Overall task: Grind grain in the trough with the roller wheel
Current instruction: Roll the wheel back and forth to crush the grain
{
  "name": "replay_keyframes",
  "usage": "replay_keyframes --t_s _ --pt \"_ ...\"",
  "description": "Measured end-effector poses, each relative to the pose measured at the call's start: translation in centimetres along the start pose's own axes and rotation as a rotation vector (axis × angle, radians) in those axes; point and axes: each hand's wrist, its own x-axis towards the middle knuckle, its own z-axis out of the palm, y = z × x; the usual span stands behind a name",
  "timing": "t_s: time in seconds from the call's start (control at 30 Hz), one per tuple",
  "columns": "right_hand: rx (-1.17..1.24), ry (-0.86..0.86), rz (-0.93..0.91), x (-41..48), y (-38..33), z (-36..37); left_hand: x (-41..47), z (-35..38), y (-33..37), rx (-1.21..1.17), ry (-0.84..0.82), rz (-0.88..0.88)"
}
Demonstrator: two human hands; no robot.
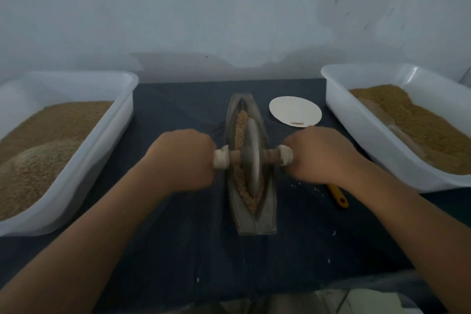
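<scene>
A narrow boat-shaped metal trough [267, 214] lies lengthwise in the middle of the dark cloth, with brown crushed grain [240, 125] along its groove. A grey roller wheel [252, 158] stands upright in the groove near the trough's middle, on a wooden axle with pale wrapped ends. My left hand [183, 158] grips the left end of the axle. My right hand [321, 154] grips the right end. Both fists hide most of the handles.
A white tub [112, 132] of brown grain with a paler heap stands at the left. Another white tub [356, 120] of grain stands at the right. A round white plate [295, 111] lies behind my right hand, a yellow handle [339, 196] under my wrist. A wall rises behind.
</scene>
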Motion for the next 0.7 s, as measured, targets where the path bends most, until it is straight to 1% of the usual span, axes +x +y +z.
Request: replay_keyframes --t_s 0.07,0.1,0.17,0.23,0.3,0.37,0.47,0.57,0.6,0.63,0.7 --pt "0.035 -0.061 0.001 -0.1 0.3 0.4 0.1 -0.4 0.1 0.048 0.002 0.012" --pt "0.045 -0.062 0.019 0.6 0.3 0.6 0.9 -0.7 0.1 0.051 -0.011 0.005" --pt "0.024 0.027 0.073 3.3 0.1 0.7 3.8 -1.4 -0.5 0.041 -0.042 -0.022" --pt "-0.016 0.153 0.127 6.2 0.0 0.4 6.9 -2.3 -1.1 0.070 -0.021 -0.066" --pt "-0.012 0.155 0.167 7.9 0.0 -0.3 8.9 -3.1 -1.2 0.096 0.014 -0.089" --pt "-0.003 0.132 0.145 7.9 0.1 -0.3 9.1 -3.6 -0.7 0.093 0.002 -0.080" --pt "0.018 0.122 0.096 4.3 0.2 0.7 6.0 -3.0 -0.5 0.036 -0.086 -0.012" --pt "-0.037 0.254 -0.060 -1.0 -0.3 0.8 1.3 -1.5 -0.8 -0.070 -0.170 0.028" --pt "-0.042 0.271 -0.100 -1.9 -0.3 0.7 0.6 -1.2 -1.0 -0.103 -0.183 0.024" --pt "-0.053 0.261 -0.116 -2.0 0.0 0.6 0.6 -1.0 -1.1 -0.125 -0.192 0.010" --pt "-0.066 0.165 -0.052 -0.2 -0.1 0.4 1.8 -1.0 -1.0 -0.106 -0.190 -0.023"
